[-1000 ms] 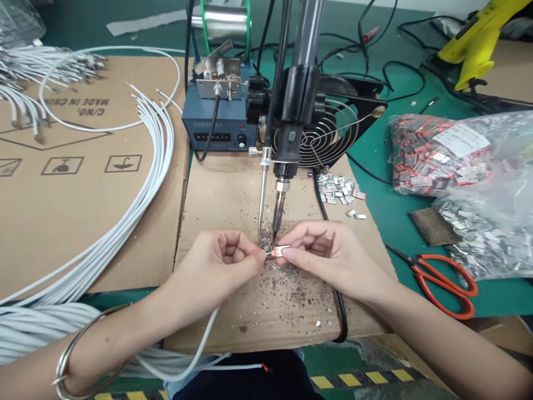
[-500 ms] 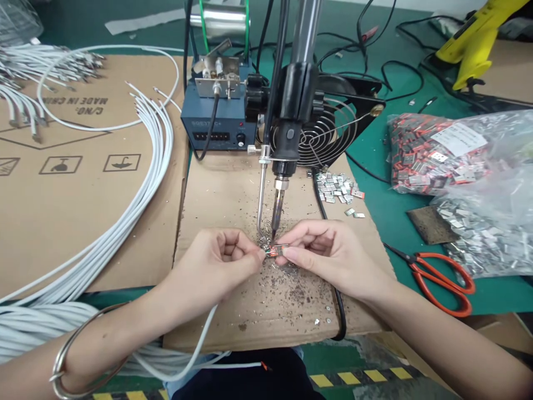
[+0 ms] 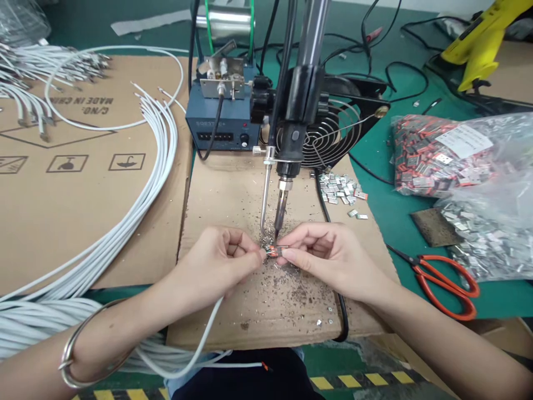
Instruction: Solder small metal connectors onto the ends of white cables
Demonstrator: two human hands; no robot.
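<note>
My left hand (image 3: 219,266) is closed in a pinch on the end of a white cable (image 3: 204,341) that loops down under my wrist. My right hand (image 3: 328,258) pinches a small red and metal connector (image 3: 275,251). Both meet under the tip of the mounted soldering iron (image 3: 283,208), beside the bent solder feed tube (image 3: 265,205). The cable end touches the connector right at the iron tip. Solder crumbs cover the cardboard pad (image 3: 233,194) beneath.
A blue solder feeder box (image 3: 219,125) and a black fan (image 3: 328,130) stand behind the iron. White cables (image 3: 137,211) fan across the left cardboard. Loose metal shells (image 3: 341,189), bags of connectors (image 3: 433,153), red scissors (image 3: 449,278) and a yellow glue gun (image 3: 478,39) lie right.
Both hands stay pinched together under the iron tip; the view has shifted slightly, and the connector sits a little closer under the tip.
</note>
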